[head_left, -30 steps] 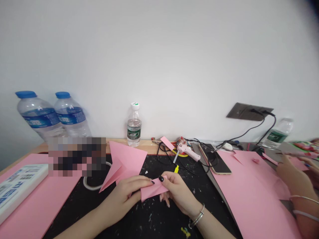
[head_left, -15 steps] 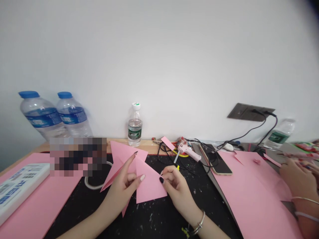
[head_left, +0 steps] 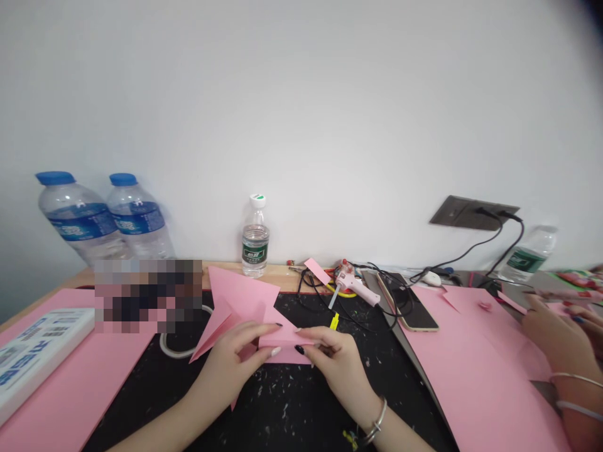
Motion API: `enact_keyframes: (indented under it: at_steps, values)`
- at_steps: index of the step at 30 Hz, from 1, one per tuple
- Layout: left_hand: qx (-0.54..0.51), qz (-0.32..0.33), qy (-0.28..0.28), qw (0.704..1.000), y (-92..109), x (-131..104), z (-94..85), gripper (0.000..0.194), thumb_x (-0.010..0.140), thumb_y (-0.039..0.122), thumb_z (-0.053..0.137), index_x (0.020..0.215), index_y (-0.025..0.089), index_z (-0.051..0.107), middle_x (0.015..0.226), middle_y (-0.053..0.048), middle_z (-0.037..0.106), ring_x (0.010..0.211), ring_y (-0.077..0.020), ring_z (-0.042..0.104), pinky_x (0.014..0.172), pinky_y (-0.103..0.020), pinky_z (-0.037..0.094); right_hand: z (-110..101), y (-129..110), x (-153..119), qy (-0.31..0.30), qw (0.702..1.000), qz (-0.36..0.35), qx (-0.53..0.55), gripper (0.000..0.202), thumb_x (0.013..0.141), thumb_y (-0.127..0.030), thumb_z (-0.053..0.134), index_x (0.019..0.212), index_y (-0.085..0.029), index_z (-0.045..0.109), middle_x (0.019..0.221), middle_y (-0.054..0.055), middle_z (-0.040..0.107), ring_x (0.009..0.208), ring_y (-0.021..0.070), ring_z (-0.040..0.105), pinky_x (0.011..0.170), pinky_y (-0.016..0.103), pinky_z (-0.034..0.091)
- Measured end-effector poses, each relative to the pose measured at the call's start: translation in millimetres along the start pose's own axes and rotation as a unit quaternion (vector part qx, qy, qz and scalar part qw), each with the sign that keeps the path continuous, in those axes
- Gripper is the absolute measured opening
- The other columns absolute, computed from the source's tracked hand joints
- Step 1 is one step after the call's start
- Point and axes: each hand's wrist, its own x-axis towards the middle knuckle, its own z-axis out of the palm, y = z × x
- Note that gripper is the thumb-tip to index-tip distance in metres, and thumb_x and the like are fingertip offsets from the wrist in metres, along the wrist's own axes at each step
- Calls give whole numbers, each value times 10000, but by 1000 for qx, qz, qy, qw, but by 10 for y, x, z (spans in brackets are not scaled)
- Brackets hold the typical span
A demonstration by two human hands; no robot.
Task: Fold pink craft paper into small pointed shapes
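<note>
Between my hands is a pink sheet of paper (head_left: pixel 287 355), bent over along a crosswise fold above the black mat (head_left: pixel 292 414). My left hand (head_left: pixel 242 351) pinches its left side, thumb below the fold and index finger above. At the right end, my right hand (head_left: pixel 327 351) grips the same paper between thumb and fingers. Behind my left hand lies a larger folded pink paper (head_left: pixel 238 285) with pointed flaps; one tip shows beneath my wrist. A white ring (head_left: pixel 164 345) lies left of it, partly covered.
A pink glue gun (head_left: pixel 358 285), tangled black cables and a phone (head_left: pixel 409 304) lie right of centre. A water bottle (head_left: pixel 255 245) stands at the wall. Pink sheets (head_left: pixel 475 364) spread right, near another person's hands (head_left: pixel 556 333). A white box (head_left: pixel 44 351) lies left.
The pink paper, flat and hanging down before, is now folded upward across its middle. My left index finger has come down onto it, and my right hand has shifted slightly.
</note>
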Motion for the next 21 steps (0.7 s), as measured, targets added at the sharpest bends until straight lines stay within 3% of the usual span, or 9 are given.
enact_keyframes:
  at_steps: [3, 6, 10, 16, 21]
  values:
    - [32, 37, -4, 999, -11, -1, -10, 216, 779, 313, 613, 977, 277, 692, 914, -25, 658, 859, -201, 578, 810, -325, 460, -8, -19, -14, 2, 998, -54, -45, 116, 744, -185, 648, 812, -206, 739, 718, 34, 689, 609, 154, 569, 571, 257, 428]
    - [54, 79, 3, 995, -34, -13, -10, 181, 812, 331, 573, 916, 276, 711, 748, -6, 554, 710, -162, 535, 684, -278, 458, -13, -29, -14, 11, 994, -104, -44, 107, 767, -174, 626, 765, -208, 728, 733, 33, 628, 632, 145, 558, 550, 244, 419]
    - [71, 110, 13, 991, -40, -20, -17, 189, 837, 329, 546, 800, 258, 718, 687, 17, 419, 648, -138, 486, 620, -245, 422, -10, -32, -8, 13, 994, -105, 1, 107, 767, -152, 611, 717, -203, 691, 841, 41, 588, 675, 139, 562, 512, 223, 422]
    - [48, 134, -31, 989, 11, -37, -48, 205, 872, 299, 503, 825, 241, 694, 774, -16, 561, 721, -149, 545, 642, -237, 445, -4, -91, -41, -57, 992, -113, 6, 146, 808, -146, 585, 844, -222, 705, 894, 44, 715, 819, 180, 653, 707, 270, 504]
    - [86, 218, -42, 971, 17, -107, -53, 217, 897, 204, 456, 987, 241, 650, 857, -36, 621, 779, -147, 590, 709, -228, 479, -6, -98, -92, -70, 982, -169, -53, 170, 836, -179, 570, 889, -246, 717, 869, 23, 735, 798, 172, 676, 756, 271, 516]
